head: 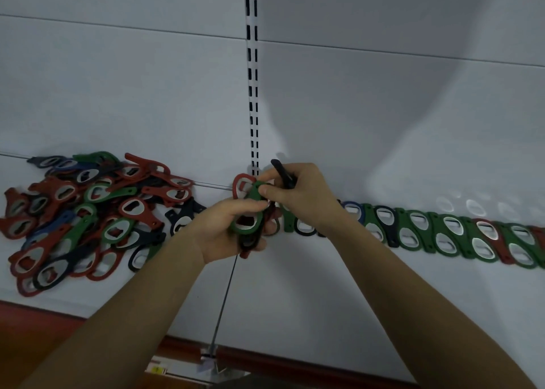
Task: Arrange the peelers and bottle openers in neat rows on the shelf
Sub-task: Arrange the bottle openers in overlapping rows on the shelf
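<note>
Bottle openers tight in left hand and right hand fingers (loose pile left, neat row right).

A loose heap of openers blocks the left side of the shelf; a laid row runs along the right. The left hand and right hand, gripping a bunch of openers, fill the gap between, while the front strip lies bare.

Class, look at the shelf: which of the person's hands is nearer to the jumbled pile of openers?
Left. The left hand, gripping a bunch of openers, is just right of the pile; the right hand, holding a black tool, is farther right, by the neat row.
</note>
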Tool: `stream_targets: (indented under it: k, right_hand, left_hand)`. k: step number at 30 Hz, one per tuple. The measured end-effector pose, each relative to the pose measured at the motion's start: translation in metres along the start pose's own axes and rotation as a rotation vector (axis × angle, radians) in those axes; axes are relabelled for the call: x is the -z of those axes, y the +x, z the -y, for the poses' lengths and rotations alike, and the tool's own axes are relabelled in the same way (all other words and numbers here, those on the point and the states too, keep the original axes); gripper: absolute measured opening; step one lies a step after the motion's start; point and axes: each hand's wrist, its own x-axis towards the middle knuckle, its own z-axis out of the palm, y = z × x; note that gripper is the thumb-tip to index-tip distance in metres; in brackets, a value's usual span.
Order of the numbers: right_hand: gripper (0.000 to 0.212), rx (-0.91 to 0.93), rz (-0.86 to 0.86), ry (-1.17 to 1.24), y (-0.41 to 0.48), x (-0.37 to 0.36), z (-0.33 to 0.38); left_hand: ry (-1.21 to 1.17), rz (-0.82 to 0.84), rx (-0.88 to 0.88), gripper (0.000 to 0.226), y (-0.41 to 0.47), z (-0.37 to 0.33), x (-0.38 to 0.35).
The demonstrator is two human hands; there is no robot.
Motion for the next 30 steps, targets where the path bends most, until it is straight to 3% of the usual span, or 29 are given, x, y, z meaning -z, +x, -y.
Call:
stream_targets:
  k: [4, 7, 11, 14, 18, 22, 25, 30]
  right_hand:
    - [0.005, -0.010, -0.041, 0.034, -0.001, 0.002, -0.008]
    - [0.014, -0.054, -0.120, 0.009, -0.005, 0.008, -0.023]
    - [0.022, -0.049, -0.183, -0.290, -0.012, 0.018, -0.050]
    - [0.024, 0.010, -0.214, -0.411, -0.019, 0.021, -0.061]
    - [0.022, 0.081, -0.200, -0.489, -0.025, 0.022, -0.066]
    - [0.009, 0.117, -0.181, -0.557, -0.030, 0.019, -0.068]
    - [0.014, 0.129, -0.167, -0.660, -0.033, 0.017, -0.070]
    - [0.031, 0.102, -0.130, -0.793, -0.035, 0.017, -0.073]
  left_hand:
    - [0.100, -0.073, -0.052, 0.018, 0.001, -0.004, 0.008]
    - [0.170, -0.039, -0.122, 0.025, -0.004, -0.014, 0.022]
    - [0.282, -0.056, -0.204, 0.050, -0.007, -0.025, 0.032]
    - [0.468, -0.087, -0.182, 0.061, -0.004, -0.028, 0.034]
    - [0.729, -0.208, -0.184, 0.046, 0.001, -0.026, 0.028]
    - [1.460, -0.468, -0.388, 0.037, 0.012, -0.018, 0.023]
    - [1.560, -0.462, -0.440, 0.044, 0.017, -0.005, 0.017]
    - [1.663, -0.505, -0.270, 0.062, 0.026, 0.013, 0.012]
